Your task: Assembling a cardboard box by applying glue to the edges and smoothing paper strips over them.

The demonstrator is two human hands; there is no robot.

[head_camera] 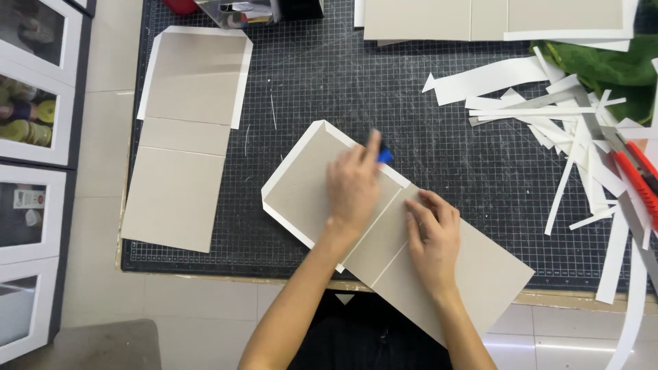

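A grey cardboard cover with folded white paper edges lies tilted on the black cutting mat. My left hand presses on its upper panel and holds a small blue tool at the paper edge. My right hand lies flat with spread fingers on the narrow middle panel, beside a white gap line. The lower panel reaches past the mat's front edge.
A second grey cover lies at the mat's left. More grey boards sit at the back. White paper strips, a metal ruler and a red utility knife are piled at the right, by green cloth.
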